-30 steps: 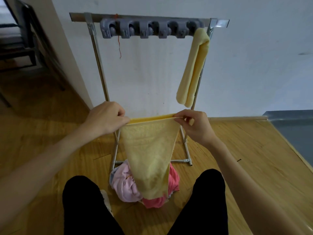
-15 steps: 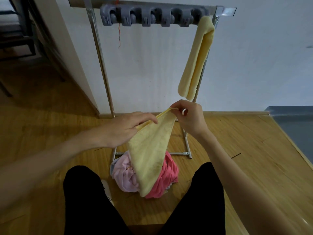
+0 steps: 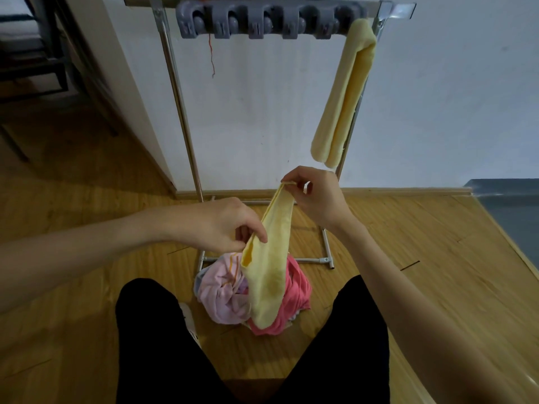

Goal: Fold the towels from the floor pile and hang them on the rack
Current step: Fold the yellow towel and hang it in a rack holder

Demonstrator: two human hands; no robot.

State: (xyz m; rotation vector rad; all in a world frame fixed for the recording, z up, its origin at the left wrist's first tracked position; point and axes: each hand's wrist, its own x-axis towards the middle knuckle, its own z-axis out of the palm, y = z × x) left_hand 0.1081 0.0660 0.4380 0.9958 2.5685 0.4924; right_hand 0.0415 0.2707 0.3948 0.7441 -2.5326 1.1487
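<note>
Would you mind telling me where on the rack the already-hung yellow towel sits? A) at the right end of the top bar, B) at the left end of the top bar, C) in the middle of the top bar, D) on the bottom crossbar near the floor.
A: the hung yellow towel drapes over the right end of the rack top bar, beside the right upright and past the grey clips.

Left hand slid lower down yellow towel; towel now doubled narrower.
</note>
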